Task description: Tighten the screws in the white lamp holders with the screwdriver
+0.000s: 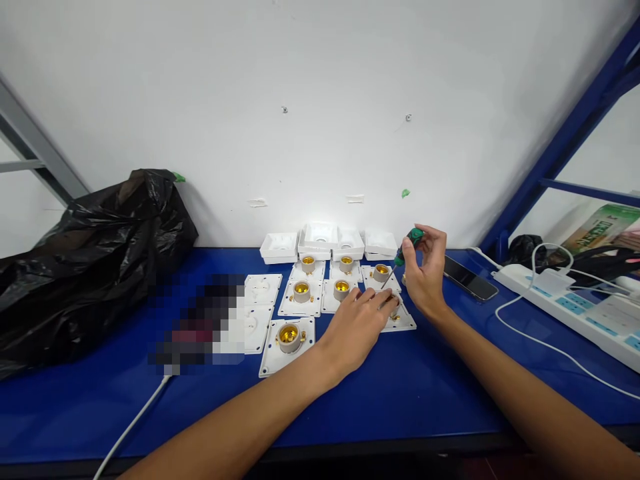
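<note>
- A black plastic bag [105, 267] lies at the left end of the blue counter [430, 400], near the wall.
- A white cable [133, 417] runs from an obscured item toward the counter's front edge.
- Two flat white plates [263, 291] lie beside the socket group.
- White boxes [279, 245] form a row at the rear, close to the wall.
- A front socket plate [289, 340] lies nearest the counter edge; further socket plates [300, 305] lie behind it, their brass-lined sockets facing upward.
- The left hand [355, 327] rests palm down over the working plate [406, 323], at the right of the group; whether its grip is closed cannot be told.
- The screwdriver [411, 244] slants, shaft downward to the left, its tip hidden near the left fingers.
- The right hand [425, 277] grips the green handle.
- A phone [471, 279] lies beyond that hand, near a power strip [565, 300].
</note>
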The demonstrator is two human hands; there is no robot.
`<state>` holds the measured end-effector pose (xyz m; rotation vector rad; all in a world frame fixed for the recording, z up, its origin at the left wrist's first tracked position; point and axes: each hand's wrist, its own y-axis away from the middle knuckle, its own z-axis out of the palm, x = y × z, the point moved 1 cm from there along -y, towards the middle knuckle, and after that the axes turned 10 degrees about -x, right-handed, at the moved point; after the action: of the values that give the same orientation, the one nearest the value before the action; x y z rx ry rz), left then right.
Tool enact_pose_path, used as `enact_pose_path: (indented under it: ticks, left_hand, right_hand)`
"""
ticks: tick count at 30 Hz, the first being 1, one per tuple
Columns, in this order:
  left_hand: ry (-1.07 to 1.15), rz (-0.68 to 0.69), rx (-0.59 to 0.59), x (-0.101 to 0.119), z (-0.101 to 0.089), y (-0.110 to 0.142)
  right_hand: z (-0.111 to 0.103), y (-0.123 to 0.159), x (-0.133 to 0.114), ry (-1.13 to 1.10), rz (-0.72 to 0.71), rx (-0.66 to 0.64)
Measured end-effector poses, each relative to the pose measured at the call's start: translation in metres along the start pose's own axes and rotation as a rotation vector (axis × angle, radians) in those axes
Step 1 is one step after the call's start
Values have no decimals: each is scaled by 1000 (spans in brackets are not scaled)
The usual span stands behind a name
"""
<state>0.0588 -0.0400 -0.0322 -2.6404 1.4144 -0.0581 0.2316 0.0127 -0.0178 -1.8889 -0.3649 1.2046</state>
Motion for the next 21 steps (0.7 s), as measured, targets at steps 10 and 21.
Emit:
enact_pose_path:
  ticks: [10, 21]
  left_hand:
    - [-88, -17, -32, 5, -4, 3]
    - [-13, -516, -105, -74, -82, 77]
  right_hand:
    - [-5, -2, 1, 95, 1, 43]
    - [-7, -2, -3, 62, 9, 3]
